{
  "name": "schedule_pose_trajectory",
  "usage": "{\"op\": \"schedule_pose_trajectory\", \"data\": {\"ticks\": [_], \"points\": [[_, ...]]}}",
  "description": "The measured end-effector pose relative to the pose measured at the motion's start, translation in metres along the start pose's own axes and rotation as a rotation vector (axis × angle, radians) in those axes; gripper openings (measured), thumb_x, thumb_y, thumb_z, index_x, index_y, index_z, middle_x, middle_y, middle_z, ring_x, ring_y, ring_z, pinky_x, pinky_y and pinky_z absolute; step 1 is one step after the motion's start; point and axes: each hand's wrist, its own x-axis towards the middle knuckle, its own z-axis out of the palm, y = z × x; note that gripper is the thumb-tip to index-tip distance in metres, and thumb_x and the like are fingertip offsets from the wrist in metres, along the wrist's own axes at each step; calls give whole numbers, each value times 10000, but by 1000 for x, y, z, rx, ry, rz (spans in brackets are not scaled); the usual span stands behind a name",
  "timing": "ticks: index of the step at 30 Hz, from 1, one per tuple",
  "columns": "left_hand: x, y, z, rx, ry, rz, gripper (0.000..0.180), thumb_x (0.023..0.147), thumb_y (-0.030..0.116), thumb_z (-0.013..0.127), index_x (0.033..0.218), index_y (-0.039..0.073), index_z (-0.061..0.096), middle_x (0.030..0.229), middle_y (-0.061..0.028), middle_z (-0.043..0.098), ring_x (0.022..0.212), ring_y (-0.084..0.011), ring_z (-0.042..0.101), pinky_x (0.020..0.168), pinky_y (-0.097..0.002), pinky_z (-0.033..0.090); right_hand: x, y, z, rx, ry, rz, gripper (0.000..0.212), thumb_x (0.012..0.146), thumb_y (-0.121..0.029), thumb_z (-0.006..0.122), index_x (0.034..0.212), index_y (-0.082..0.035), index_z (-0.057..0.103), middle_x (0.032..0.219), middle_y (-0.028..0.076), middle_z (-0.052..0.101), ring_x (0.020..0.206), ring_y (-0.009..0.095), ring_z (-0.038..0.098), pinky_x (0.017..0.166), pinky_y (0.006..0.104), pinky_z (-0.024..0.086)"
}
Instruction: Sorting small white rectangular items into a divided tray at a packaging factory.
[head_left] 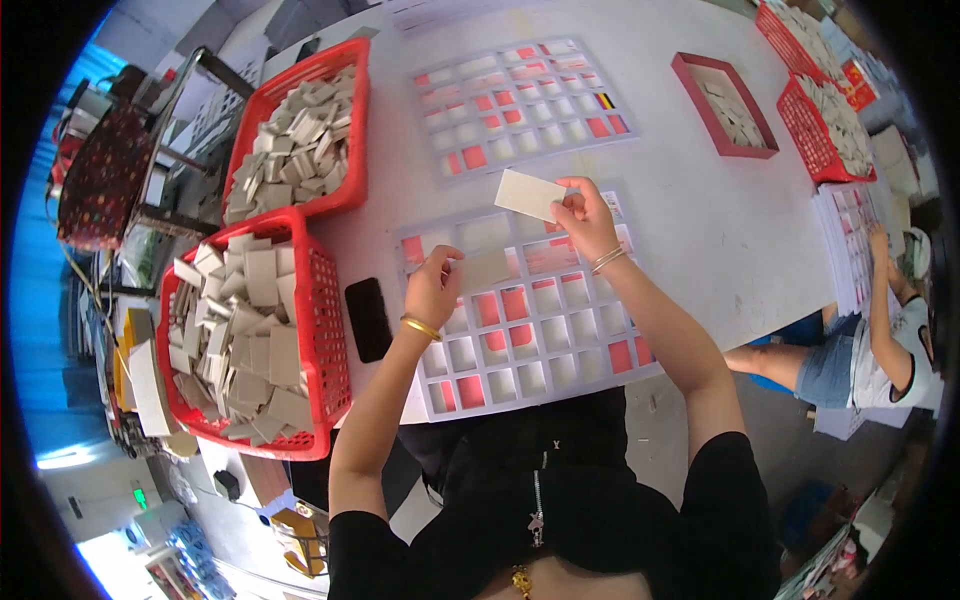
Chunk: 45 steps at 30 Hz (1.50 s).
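Two hands at work above a pale counter (700, 245), seen from the wearer's head. The right grip (573, 200) grasps a pale rectangular card (525, 193) by its right end, thumb against the face; the card is raised and tilted, extending to the left of this grip. The left grip (450, 268) meets the left end of a second, greyer card (486, 271) with its fingertips—whether it clasps this card or only presses on it cannot be told. Beneath both grips lies the near tray (545, 397), white and divided into many compartments, some showing pink pieces and others pale ones. Beyond the grips is the far tray (545, 155), of similar build. To the left of the left grip, a black phone (369, 320) lies between the hand and the near basket (325, 330), red and heaped with pale blocks (245, 325); the far basket (358, 130), likewise red and filled, stands farther forward on that side. Well to the right of the right grip, and beyond it, is a shallow red box (748, 154) holding pale pieces. Farther right still—past further red baskets (810, 130)—a co-worker (885, 350) is beside a tray stack (838, 245).
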Motion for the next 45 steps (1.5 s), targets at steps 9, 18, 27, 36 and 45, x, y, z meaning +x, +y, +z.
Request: {"op": "schedule_pose_trajectory", "data": {"ticks": [9, 18, 27, 36, 45], "points": [[30, -38, 30, 95, -168, -68, 183, 793, 59, 563, 973, 73, 592, 902, -94, 576, 647, -229, 601, 603, -342, 503, 0, 8, -26, -111, 64, 17, 274, 819, -44, 610, 1068, -32, 497, 763, 58, 579, 668, 93, 586, 591, 227, 477], [-13, -29, 37, 566, -118, 306, 305, 713, 24, 529, 973, 138, 639, 1068, -39, 601, 1019, -241, 534, 851, -386, 414, 29, 26, 32, -348, -166, 165, 97, 828, -79, 591, 905, -21, 578, 660, 30, 596, 538, 90, 588, 486, 228, 460], [-9, -22, 34, 606, -292, 277, 338, 703, 38, 553, 1020, 132, 625, 1124, -29, 588, 1099, -220, 493, 924, -388, 343, 46, 47, 61, -742, -272, 25, 68, 786, -40, 589, 847, -22, 566, 651, 50, 564, 501, 146, 570, 446, 292, 472], [8, -1, 21, 843, -523, 205, 335, 746, 54, 520, 1057, 144, 606, 1145, -26, 582, 1091, -196, 504, 912, -372, 341, 30, 46, 88, -1368, -446, -448, 60, 696, -104, 640, 754, -114, 629, 903, 60, 589, 927, 231, 568, 750, 380, 433], [125, -20, -136, 1180, 134, 235, 150, 767, 124, 528, 856, 137, 648, 695, -89, 627, 611, -282, 620, 571, -401, 498, 41, 2, 101, -1713, -864, -155, 163, 752, -115, 603, 895, -127, 681, 943, 46, 606, 966, 210, 557, 845, 406, 387]]}}
